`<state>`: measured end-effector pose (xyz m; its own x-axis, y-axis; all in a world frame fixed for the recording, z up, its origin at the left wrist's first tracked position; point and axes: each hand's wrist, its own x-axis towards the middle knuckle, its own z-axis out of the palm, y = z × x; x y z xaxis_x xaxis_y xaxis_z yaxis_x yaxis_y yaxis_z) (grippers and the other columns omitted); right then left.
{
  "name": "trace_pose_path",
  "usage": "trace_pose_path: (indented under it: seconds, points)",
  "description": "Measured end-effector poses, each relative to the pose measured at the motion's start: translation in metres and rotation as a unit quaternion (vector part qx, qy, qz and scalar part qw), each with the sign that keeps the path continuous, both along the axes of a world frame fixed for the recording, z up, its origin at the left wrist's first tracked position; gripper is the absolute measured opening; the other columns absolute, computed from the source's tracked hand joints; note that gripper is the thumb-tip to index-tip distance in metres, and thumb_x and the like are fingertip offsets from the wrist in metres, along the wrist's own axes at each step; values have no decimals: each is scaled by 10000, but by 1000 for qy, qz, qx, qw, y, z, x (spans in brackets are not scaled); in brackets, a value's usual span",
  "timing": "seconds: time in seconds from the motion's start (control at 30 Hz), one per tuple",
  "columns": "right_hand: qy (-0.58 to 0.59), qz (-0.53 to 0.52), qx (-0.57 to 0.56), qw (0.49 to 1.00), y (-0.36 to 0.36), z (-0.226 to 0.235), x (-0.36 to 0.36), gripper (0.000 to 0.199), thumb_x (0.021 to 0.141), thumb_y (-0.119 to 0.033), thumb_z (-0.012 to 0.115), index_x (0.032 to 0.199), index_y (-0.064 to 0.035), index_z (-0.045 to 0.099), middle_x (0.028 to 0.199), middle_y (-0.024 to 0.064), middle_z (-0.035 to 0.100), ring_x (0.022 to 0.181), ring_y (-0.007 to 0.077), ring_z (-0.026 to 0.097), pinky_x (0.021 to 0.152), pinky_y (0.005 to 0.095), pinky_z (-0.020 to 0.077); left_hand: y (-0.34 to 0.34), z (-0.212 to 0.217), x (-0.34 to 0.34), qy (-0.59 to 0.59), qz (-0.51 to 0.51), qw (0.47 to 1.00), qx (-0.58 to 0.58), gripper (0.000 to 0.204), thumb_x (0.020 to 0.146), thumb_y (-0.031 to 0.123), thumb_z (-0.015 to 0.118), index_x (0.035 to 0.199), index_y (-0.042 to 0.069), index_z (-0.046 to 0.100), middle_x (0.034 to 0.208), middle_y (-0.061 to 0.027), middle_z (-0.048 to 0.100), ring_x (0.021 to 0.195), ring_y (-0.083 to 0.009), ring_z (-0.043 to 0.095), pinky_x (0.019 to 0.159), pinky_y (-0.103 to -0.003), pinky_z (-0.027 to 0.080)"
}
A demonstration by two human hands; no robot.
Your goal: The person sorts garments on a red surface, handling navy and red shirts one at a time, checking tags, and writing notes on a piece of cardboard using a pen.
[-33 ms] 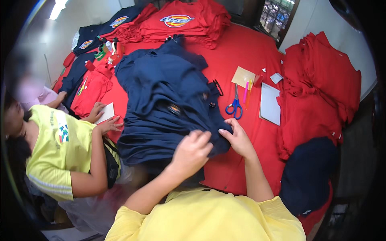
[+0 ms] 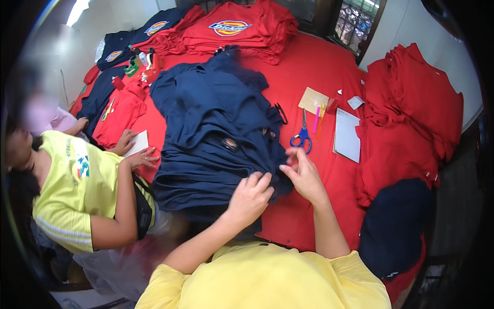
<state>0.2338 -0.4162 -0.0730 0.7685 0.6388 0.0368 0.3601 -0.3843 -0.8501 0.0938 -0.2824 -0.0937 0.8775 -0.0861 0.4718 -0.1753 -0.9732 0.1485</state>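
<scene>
A pile of navy shirts [image 2: 206,123] lies rumpled in front of me, with a small woven label [image 2: 229,144] showing on the top one. My left hand [image 2: 250,195] is closed at the near right part of the pile, its curled fingers gripping the navy cloth. Just beyond the right edge of the pile, my right hand [image 2: 304,177] has thumb and forefinger apart, with no cloth visible between them. Blue-handled scissors [image 2: 301,139] lie beyond my right hand.
A red cloth [image 2: 288,221] covers the table. Pens [image 2: 318,121], brown paper [image 2: 313,98] and a white pad [image 2: 347,135] lie right. Red garments [image 2: 406,123] and a dark bundle [image 2: 393,226] flank the right side. At left a co-worker's hands [image 2: 136,154] touch a white card [image 2: 138,143].
My left hand has settled lower onto the navy cloth, from a blurred motion. My right hand's fingers have come off the shirt's edge. The whole view has shifted slightly.
</scene>
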Motion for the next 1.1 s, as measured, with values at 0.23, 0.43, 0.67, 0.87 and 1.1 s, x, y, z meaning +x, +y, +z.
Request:
trace_pose_path:
  seconds: [0.23, 0.43, 0.67, 0.87, 1.1]
  points:
    - [-312, 452, 134, 824, 125, -16, -55, 324, 857, -149, 642, 1171, -71, 632, 1238, 171, 591, 1134, 338, 559, 967, 409, 463, -15, -108, 1, -64, 58, 989, -118, 409, 793, 181, 616, 1191, 91, 598, 1194, -116, 562, 1200, -327, 471, 940, -501, 409]
    - [-513, 316, 97, 792, 213, 6, 26, 532, 866, -450, 598, 1266, -98, 580, 1309, 193, 544, 1126, 366, 535, 937, 507, 443, -16, -58, -15, -95, 89, 991, -25, 189, 684, 106, 647, 862, 96, 710, 1289, -176, 537, 1197, -329, 489, 918, -430, 452]
    - [-117, 24, -295, 948, 157, -60, 155, 602, 974, -512, 413, 1410, -100, 459, 1492, 162, 391, 1383, 316, 367, 1113, 453, 300, -26, -50, -14, -72, 80, 993, -49, 340, 679, 120, 727, 1013, 81, 678, 1317, -192, 512, 1226, -354, 475, 969, -436, 435]
    - [-209, 43, 102, 972, 64, -75, 111, 333, 950, -213, 522, 1218, -40, 617, 1316, 157, 574, 1278, 309, 493, 1068, 383, 374, -7, -1, -40, -111, 93, 970, -195, 447, 767, 164, 743, 1170, 55, 585, 1320, -188, 529, 1131, -338, 555, 943, -401, 428]
    - [-123, 60, 135, 981, -22, -66, 40, 216, 911, -39, 522, 1065, -13, 671, 1071, 128, 651, 956, 236, 641, 860, 335, 500, 21, 22, 0, 65, 101, 988, -102, 341, 732, 235, 780, 987, 55, 643, 969, -78, 620, 950, -279, 554, 836, -372, 429]
